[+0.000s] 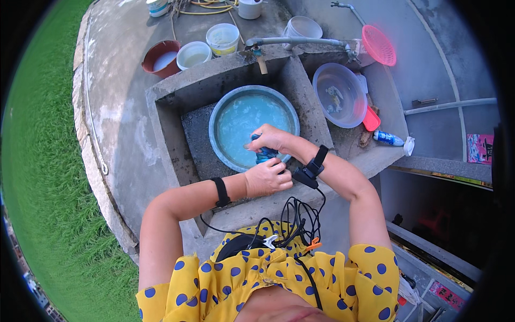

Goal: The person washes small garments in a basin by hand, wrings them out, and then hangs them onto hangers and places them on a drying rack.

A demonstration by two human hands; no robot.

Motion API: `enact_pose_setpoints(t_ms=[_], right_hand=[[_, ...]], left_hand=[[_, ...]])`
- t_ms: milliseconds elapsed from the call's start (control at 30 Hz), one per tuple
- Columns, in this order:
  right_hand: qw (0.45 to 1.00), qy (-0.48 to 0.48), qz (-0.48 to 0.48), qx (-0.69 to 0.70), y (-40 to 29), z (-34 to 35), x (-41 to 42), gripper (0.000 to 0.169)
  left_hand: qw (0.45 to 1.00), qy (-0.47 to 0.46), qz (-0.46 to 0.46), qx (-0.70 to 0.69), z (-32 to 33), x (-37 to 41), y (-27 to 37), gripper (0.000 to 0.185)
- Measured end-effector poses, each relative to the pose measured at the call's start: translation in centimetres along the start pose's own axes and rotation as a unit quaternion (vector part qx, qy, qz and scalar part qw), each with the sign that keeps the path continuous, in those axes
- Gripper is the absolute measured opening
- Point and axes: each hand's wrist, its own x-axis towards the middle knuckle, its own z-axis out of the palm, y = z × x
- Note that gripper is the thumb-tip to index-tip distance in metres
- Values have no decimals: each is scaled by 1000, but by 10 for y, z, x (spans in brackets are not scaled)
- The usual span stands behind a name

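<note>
Both my hands grip a bunched piece of wet blue cloth (266, 154) over the near right side of a round basin (214, 133). My left hand (268, 177) is closed around its lower end, close to the basin's rim. Higher up, my right hand (270, 139) is wrapped around the other end, above the water. Cloudy bluish water (249, 116) fills much of the basin. Fingers hide part of the cloth. The basin stands inside a concrete sink (197, 137), beneath a tap (260, 60).
A translucent tub (320, 96), a red scoop (371, 119) and a bottle (388, 138) occupy the right compartment. A pink basket (379, 45) leans by the wall. Buckets, including a brown one (155, 56), line the far ledge. Black cables (295, 217) hang from my wrist straps.
</note>
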Motion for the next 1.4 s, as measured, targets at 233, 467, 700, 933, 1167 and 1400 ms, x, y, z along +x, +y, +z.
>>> enact_pose_setpoints(t_ms=[233, 467, 700, 933, 1167, 1400], right_hand=[[996, 60, 8, -68, 14, 2, 13, 30], [972, 144, -30, -185, 34, 4, 28, 33], [981, 177, -34, -70, 49, -1, 14, 29], [932, 208, -134, 265, 26, -10, -108, 24], [915, 152, -297, 225, 72, 12, -267, 32], [776, 444, -265, 362, 218, 79, -445, 31]], left_hand=[[999, -30, 19, -11, 25, -8, -5, 20], [998, -47, 30, -1, 46, -21, -11, 16], [998, -53, 10, -22, 19, -27, -8, 19], [943, 91, -258, -191, -39, -4, -7, 36], [813, 218, -376, -389, -76, 83, 16, 27], [609, 28, -95, -787, -76, 207, 151, 32]])
